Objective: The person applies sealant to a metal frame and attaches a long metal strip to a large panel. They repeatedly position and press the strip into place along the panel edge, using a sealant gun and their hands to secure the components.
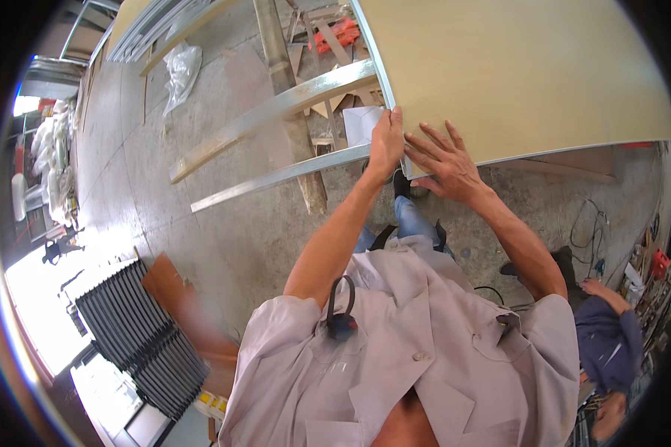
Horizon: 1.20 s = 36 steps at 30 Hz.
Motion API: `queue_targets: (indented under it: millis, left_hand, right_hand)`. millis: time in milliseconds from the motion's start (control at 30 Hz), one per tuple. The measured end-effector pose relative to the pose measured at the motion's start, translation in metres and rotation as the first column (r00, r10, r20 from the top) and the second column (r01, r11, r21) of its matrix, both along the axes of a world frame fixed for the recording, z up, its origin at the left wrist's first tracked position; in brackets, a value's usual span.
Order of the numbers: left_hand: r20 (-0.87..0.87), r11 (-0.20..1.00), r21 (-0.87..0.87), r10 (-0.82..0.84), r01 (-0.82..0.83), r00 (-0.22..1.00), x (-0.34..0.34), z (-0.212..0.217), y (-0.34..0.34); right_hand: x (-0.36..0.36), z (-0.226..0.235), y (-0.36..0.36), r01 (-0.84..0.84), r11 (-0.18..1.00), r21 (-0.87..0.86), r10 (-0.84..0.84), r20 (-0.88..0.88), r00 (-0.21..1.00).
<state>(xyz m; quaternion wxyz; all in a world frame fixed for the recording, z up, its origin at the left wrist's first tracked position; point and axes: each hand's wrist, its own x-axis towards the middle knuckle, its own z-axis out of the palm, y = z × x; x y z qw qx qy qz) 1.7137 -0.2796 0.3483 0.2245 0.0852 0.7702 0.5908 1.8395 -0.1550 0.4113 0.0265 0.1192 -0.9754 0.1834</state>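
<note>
A large tan panel [522, 74] lies in front of me, with a pale metal edge strip [375, 56] along its left side. My left hand [385, 147] is closed around that strip close to the panel's near left corner. Spread over the same corner, my right hand [449, 165] rests with its fingers apart and grips nothing. Two long metal-faced bars [276, 112] reach out leftward from beneath the panel's left side. A wooden post [279, 74] crosses under them.
Wood offcuts and an orange-red piece [337, 36] lie on the floor beyond the bars. Clear plastic wrap [182, 71] is at the far left. A black ribbed stack [142, 335] stands at the near left. Another person [610, 335] is low at the right, near cables.
</note>
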Motion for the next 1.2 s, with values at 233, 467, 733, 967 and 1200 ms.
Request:
queue_targets:
  millis: [233, 467, 733, 967, 1200]
  left_hand:
    - [-0.05, 0.994, -0.105, 0.013, -0.018, 0.999, 0.007, 0.014, 0.005]
    - [-0.066, 0.99, -0.14, 0.017, -0.026, 0.998, 0.008, 0.01, 0.005]
    - [-0.043, 0.994, -0.105, 0.018, -0.022, 0.999, 0.009, 0.016, 0.005]
    - [-0.075, 0.991, -0.126, 0.032, -0.042, 0.997, 0.009, 0.008, 0.003]
    - [-0.046, 0.984, -0.173, 0.032, -0.04, 0.998, 0.009, 0.02, 0.004]
  right_hand:
    - [-0.006, 0.003, 0.005, -0.029, 0.998, -0.051, 0.027, -0.035, 0.999]
    - [-0.007, 0.006, 0.006, -0.029, 0.997, -0.074, 0.028, -0.02, 0.999]
    - [-0.007, 0.005, 0.006, -0.029, 0.995, -0.091, 0.027, -0.028, 0.999]
    - [-0.007, 0.004, 0.005, -0.04, 0.997, -0.069, 0.038, -0.033, 0.999]
    - [-0.008, 0.006, 0.004, -0.043, 0.996, -0.077, 0.039, -0.046, 0.998]
